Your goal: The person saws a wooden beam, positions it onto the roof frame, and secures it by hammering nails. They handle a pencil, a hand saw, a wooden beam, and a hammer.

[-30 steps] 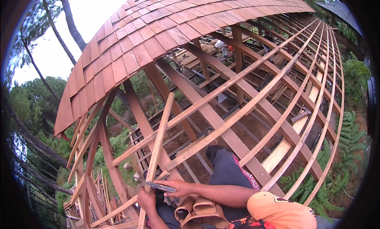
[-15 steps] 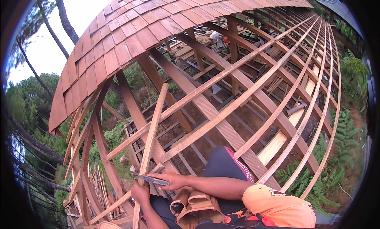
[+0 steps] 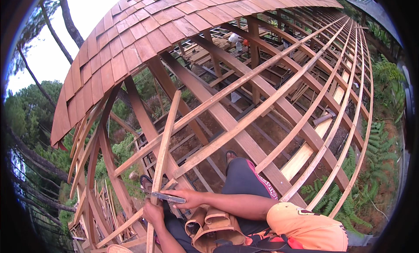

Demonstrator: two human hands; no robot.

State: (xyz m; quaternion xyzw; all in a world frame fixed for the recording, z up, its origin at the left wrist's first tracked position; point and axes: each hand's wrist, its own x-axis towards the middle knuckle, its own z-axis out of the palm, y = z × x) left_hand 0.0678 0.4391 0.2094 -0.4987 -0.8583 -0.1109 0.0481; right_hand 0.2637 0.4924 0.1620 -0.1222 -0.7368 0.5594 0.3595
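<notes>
My left hand (image 3: 153,213) is closed around a narrow wooden batten (image 3: 166,139), which slants up and away from me across the roof frame. Just above that fist, my right hand (image 3: 188,199) grips a long grey tool (image 3: 171,198). The tool lies across the batten, its thin end pointing left. Its exact kind is too small to make out. A brown tool pouch (image 3: 218,231) sits at my waist, close to my right forearm.
Curved rafters (image 3: 227,117) and long battens (image 3: 262,102) form an open lattice around me, with gaps down to the ground. Overlapping wooden shingles (image 3: 144,41) cover the roof above. A loose pale board (image 3: 301,161) lies to the right. Ferns (image 3: 334,194) grow beyond the frame's edge.
The view has shifted slightly, and sandalled feet now show beyond my knees. Both hands keep nearly the same place on the batten and the grey tool.
</notes>
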